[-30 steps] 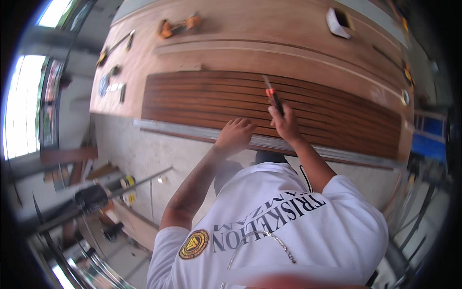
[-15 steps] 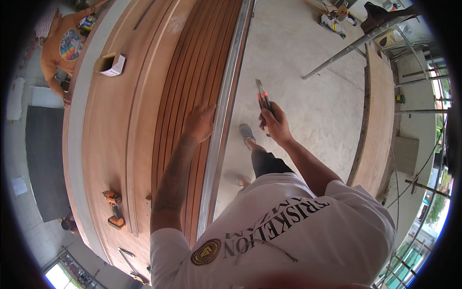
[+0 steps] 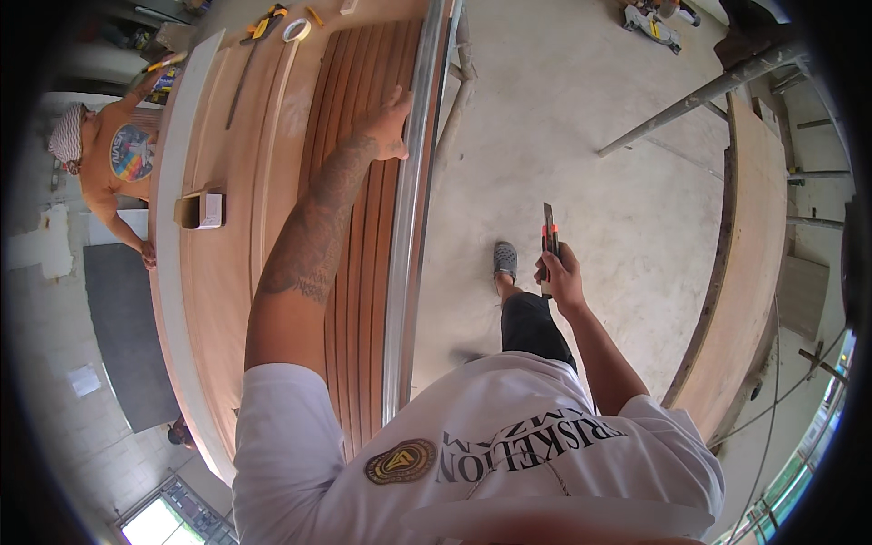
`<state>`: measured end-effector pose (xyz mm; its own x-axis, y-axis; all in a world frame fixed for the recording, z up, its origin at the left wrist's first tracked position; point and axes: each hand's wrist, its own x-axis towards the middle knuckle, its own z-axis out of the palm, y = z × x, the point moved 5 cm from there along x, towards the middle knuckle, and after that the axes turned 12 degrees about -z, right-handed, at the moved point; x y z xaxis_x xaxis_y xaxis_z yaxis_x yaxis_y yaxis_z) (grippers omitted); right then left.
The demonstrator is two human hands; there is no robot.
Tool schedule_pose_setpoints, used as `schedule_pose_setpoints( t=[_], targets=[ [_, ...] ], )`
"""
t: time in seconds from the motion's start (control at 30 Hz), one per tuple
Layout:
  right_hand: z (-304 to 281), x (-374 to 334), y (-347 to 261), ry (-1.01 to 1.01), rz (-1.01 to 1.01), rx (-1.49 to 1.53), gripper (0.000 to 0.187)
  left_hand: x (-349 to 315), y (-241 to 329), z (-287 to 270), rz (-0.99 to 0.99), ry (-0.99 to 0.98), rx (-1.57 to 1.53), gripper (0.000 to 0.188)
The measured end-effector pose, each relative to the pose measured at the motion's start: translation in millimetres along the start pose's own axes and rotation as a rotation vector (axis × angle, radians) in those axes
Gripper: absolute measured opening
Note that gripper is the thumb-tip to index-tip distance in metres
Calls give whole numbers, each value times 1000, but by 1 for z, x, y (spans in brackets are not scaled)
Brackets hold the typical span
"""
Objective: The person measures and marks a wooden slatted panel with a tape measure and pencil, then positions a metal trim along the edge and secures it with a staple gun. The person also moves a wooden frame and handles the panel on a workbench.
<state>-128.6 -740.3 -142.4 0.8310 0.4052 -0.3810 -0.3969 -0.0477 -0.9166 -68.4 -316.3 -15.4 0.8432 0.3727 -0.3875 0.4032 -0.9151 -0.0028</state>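
My left hand (image 3: 389, 125) rests at the right side of a reddish-brown slatted wood panel (image 3: 350, 86), beside a silver metal strip (image 3: 413, 218). Its fingers are apart and it holds nothing that I can see. Off to the right, over the concrete floor, my right hand (image 3: 565, 280) is wrapped round a utility knife (image 3: 550, 241). The knife is black with red parts, and its blade sticks out, pointing away from me.
On the wooden work surface lie an open small box (image 3: 202, 211), a tape roll (image 3: 296, 30) and a yellow-black clamp (image 3: 267, 22). Another person in an orange shirt (image 3: 116, 163) stands across it. A long plank (image 3: 745, 227) and scaffold pipe (image 3: 690, 102) are at right.
My left hand has moved farther along the slatted panel. The right hand still grips the knife, its blade now more upright. The view has shifted, bringing in the tape roll and clamp.
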Motion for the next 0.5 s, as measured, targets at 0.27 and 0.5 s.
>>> schedule_pose_setpoints(
  t=[0.27,0.5],
  targets=[
    [28,131,-61,-37,-30,53,20,46,18,-6,10,-204,197,142],
    [65,182,-97,-83,58,249,25,44,19,-8,-56,-235,148,144]
  ],
)
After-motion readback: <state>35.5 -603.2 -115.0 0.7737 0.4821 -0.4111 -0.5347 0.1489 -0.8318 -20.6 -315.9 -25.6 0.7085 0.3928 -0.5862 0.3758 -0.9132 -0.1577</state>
